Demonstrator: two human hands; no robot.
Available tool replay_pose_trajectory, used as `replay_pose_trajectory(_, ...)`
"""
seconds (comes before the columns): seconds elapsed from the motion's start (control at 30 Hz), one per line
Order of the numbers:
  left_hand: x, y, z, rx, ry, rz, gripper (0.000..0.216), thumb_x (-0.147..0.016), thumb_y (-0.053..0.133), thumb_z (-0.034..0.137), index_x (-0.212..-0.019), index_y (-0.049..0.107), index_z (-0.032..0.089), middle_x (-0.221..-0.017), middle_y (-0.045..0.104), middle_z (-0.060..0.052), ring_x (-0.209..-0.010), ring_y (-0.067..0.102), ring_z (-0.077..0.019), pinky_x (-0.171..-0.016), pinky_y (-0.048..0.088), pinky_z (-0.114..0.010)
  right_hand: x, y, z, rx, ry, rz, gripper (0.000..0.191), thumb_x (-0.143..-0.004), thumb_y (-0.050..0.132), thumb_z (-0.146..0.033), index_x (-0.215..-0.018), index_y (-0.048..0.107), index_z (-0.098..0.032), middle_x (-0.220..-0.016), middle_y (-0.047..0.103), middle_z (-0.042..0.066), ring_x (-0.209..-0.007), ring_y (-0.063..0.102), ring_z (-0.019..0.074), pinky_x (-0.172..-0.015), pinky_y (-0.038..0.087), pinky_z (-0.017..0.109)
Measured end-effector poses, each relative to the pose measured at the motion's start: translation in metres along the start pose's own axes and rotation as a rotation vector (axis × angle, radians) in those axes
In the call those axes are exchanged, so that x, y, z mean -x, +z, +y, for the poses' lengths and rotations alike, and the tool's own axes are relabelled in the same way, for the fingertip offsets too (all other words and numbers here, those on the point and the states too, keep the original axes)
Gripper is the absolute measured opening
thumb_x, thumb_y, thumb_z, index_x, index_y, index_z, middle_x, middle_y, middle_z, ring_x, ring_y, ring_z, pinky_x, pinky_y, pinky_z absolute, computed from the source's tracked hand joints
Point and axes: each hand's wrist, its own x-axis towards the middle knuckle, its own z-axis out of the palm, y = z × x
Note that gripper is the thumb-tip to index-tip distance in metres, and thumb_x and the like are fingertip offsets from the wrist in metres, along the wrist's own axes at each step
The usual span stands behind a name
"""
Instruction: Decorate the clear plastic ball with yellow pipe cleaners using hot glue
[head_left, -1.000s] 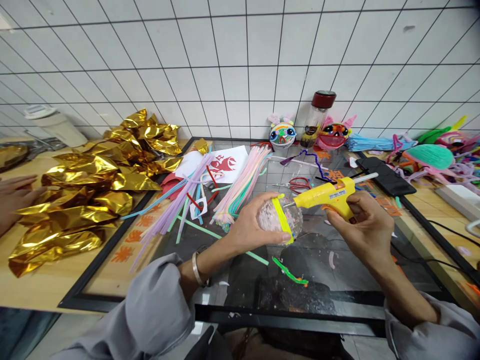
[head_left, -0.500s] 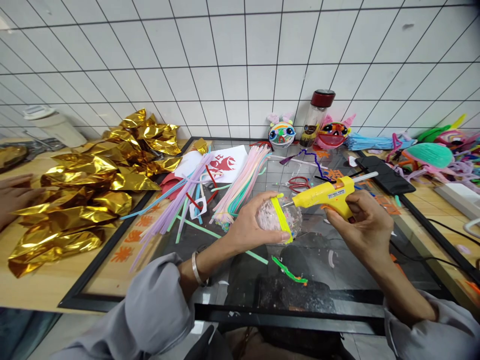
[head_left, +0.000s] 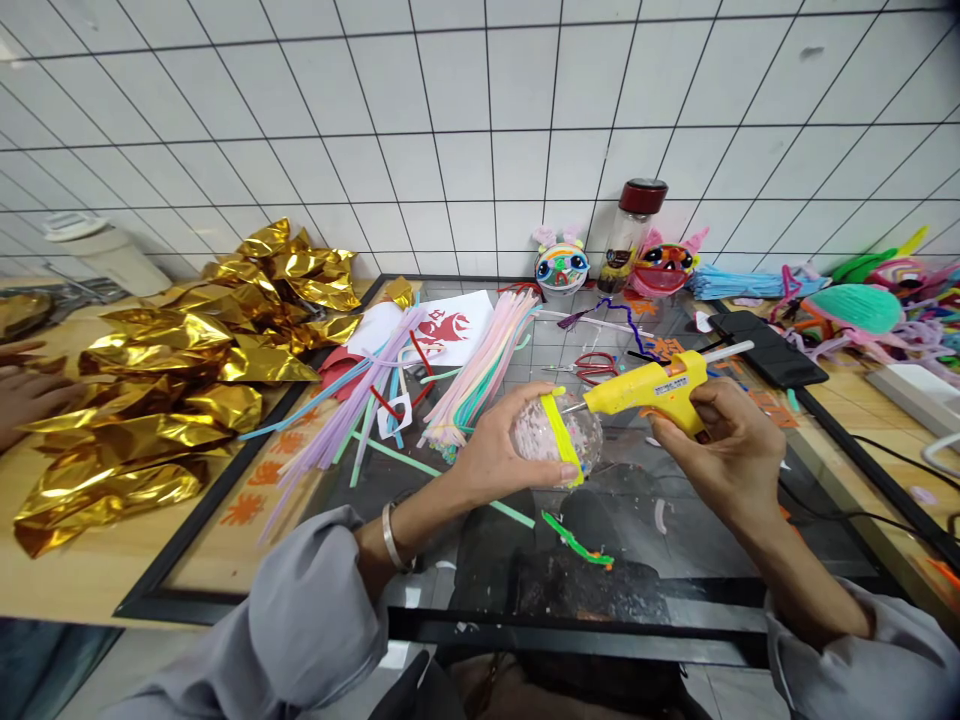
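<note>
My left hand point(head_left: 504, 440) is closed around a clear plastic ball point(head_left: 589, 432) that has pale pink stuff inside or on it. A bright yellow fuzzy strip point(head_left: 561, 432) runs across the ball, with my thumb and fingers at its ends. My right hand point(head_left: 731, 450) grips a yellow glue gun point(head_left: 645, 388), a white glue stick poking out of its back. The gun's metal nozzle points left and meets the ball beside the yellow strip; whether glue is coming out I cannot tell. Below the ball lies a green fuzzy strip point(head_left: 577, 540).
Bundles of pastel pipe cleaners point(head_left: 480, 370), scissors point(head_left: 592, 367) and a phone point(head_left: 772, 350) lie around. Crumpled gold foil point(head_left: 172, 370) covers the left, where another person's hand point(head_left: 30, 400) rests. Decorated balls point(head_left: 562, 268) and a bottle point(head_left: 630, 235) stand by the wall. A black cable point(head_left: 847, 515) runs right.
My hands, the ball and the glue gun hold nearly the same position. At the far left, the other person's hand has shifted slightly by the foil.
</note>
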Motion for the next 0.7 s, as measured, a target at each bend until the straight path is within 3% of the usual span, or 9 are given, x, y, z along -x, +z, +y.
replay_pose_trajectory(0.7,-0.0005,0.0002,0.0013,-0.028,0.027,-0.001,0.082,-0.053,0.089,0.037,-0.126,0.056,0.018,-0.132,0.061,-0.012,-0.123,0.058,-0.0321,-0.108,0.044,-0.046,0.0041,0.0078,0.0018,-0.028,0.115,0.007,0.022,-0.071,0.075,-0.026,-0.076,0.054,-0.022,-0.071,0.051,-0.003,-0.060,0.050,0.0120,-0.051,0.041,0.025)
